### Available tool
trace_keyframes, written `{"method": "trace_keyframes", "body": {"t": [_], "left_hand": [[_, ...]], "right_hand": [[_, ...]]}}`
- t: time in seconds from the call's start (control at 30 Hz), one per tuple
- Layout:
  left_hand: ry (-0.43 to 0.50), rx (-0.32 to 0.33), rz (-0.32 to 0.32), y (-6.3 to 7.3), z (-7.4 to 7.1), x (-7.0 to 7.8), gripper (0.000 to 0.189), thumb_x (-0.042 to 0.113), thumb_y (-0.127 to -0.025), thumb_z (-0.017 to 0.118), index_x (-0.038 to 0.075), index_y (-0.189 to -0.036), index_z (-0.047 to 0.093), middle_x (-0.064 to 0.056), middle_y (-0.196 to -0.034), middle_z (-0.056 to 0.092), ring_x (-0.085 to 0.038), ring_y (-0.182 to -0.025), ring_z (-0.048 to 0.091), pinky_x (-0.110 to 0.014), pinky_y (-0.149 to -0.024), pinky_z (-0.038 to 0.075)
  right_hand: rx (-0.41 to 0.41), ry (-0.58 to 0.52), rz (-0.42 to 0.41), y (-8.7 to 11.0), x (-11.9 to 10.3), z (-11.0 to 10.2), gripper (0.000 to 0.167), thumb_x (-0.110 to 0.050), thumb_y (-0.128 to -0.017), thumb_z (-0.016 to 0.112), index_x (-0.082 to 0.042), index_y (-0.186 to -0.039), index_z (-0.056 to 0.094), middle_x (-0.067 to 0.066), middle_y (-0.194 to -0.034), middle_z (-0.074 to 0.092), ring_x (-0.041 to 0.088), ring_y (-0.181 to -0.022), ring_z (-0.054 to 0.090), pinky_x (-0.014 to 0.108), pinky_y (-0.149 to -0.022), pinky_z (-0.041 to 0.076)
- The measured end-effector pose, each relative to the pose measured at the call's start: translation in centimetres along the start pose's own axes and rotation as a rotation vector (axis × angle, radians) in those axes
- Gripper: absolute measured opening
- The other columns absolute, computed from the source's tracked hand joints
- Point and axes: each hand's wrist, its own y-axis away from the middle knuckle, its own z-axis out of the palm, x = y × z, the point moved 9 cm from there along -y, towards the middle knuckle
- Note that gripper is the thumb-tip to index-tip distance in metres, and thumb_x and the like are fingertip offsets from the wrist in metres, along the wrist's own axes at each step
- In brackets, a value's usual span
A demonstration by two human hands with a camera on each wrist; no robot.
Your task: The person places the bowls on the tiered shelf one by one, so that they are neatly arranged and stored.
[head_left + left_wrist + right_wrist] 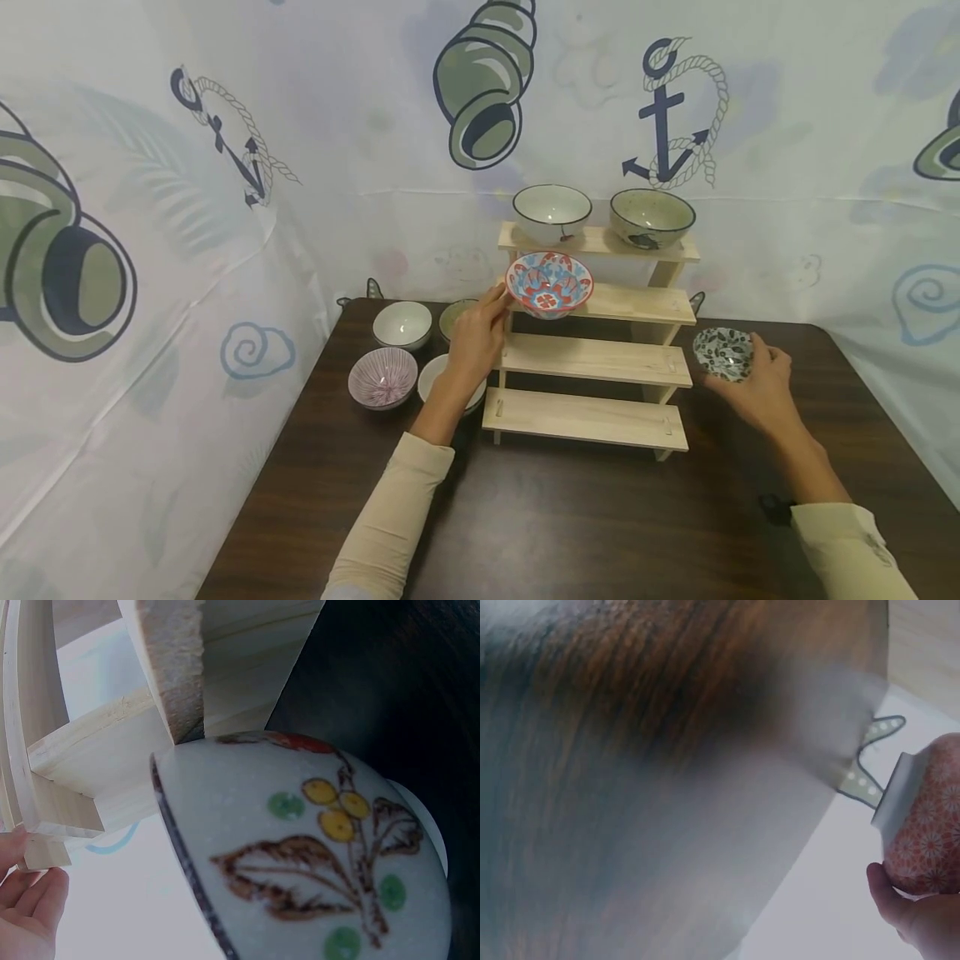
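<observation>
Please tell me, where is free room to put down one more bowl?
The two lowest shelves are bare; so is the second shelf from the top, right of the red-blue bowl in the left grip, and the table directly before the rack. Crowded: the top shelf, with two bowls, and left of the rack, with four bowls close together.

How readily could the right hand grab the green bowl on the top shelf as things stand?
Probably not readily: the right hand holds the black-and-white bowl, so it looks occupied, though nothing seems to block its way to the green bowl.
</observation>
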Motion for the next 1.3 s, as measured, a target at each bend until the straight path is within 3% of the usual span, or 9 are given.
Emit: {"method": "trace_keyframes", "body": {"t": [0.27, 0.53, 1.13, 1.3], "left_hand": [[-0.006, -0.006, -0.005, 0.0, 0.1, -0.1, 0.03, 0.008, -0.102, 0.062, 0.008, -0.131, 0.072, -0.008, -0.145, 0.063, -0.031, -0.133, 0.063, -0.053, -0.104, 0.054], [-0.012, 0.008, 0.004, -0.1, 0.0, 0.1, 0.03, 0.007, -0.101, 0.063, 0.006, -0.129, 0.072, -0.008, -0.143, 0.065, -0.03, -0.131, 0.064, -0.054, -0.101, 0.055], [0.011, -0.001, 0.002, -0.1, 0.0, 0.1, 0.03, 0.006, -0.101, 0.063, 0.006, -0.13, 0.072, -0.01, -0.144, 0.064, -0.031, -0.133, 0.063, -0.054, -0.104, 0.054], [0.02, -0.004, 0.003, 0.0, 0.2, 0.0, 0.03, 0.006, -0.101, 0.062, 0.006, -0.13, 0.072, -0.01, -0.145, 0.063, -0.032, -0.134, 0.062, -0.053, -0.106, 0.053]], "right_hand": [[0.041, -0.005, -0.017, 0.7, -1.3, -2.0, 0.112, -0.037, -0.089, 0.075, 0.008, -0.162, 0.002, 0.049, -0.152, 0.008, 0.068, -0.132, 0.023, 0.08, -0.093, 0.036], [0.107, -0.006, -0.019, 1.0, -2.3, -3.6, 0.113, -0.031, -0.084, 0.079, 0.004, -0.163, 0.007, 0.045, -0.152, 0.015, 0.06, -0.132, 0.027, 0.078, -0.096, 0.037], [0.13, 0.007, -0.003, 2.5, -4.9, -6.9, 0.118, -0.036, -0.084, 0.081, -0.001, -0.165, 0.001, 0.044, -0.156, 0.012, 0.064, -0.129, 0.03, 0.082, -0.098, 0.035], [0.15, -0.007, -0.037, 3.1, -6.0, -7.7, 0.118, -0.035, -0.083, 0.082, -0.004, -0.165, 0.004, 0.045, -0.156, 0.016, 0.061, -0.129, 0.031, 0.081, -0.096, 0.035]]}}
